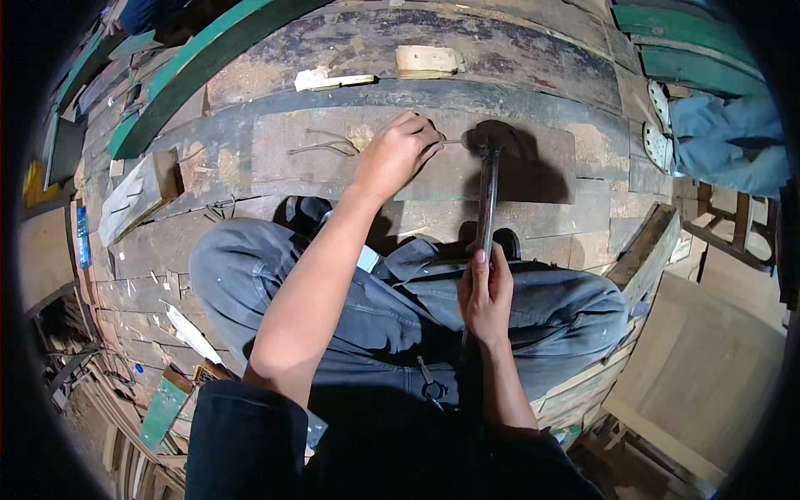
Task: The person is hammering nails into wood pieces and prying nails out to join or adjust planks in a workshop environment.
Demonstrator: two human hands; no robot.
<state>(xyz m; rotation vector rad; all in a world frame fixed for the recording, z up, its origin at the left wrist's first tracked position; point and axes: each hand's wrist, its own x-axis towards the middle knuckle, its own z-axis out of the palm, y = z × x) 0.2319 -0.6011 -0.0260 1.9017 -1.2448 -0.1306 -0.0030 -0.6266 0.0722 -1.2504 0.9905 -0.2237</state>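
Observation:
My left hand (400, 150) pinches a thin nail (452, 142) that points right, towards the hammer head. Whether the head touches the nail's end, I cannot tell. My right hand (486, 292) is wrapped round the long dark handle of a hammer (488, 196). The hammer's dark head rests on or just over a flat brown board (283, 179), and its shadow falls to the right. Several long, bent nails (325, 148) lie on the board left of my left hand. My legs in grey trousers are folded just behind the board.
A pale wood block (427, 62) and a splintered piece (333, 80) lie beyond the board. At left are a block with nails in it (137, 196) and a green beam (200, 62). Another person's legs (725, 137) are at far right, above a wooden panel (692, 375).

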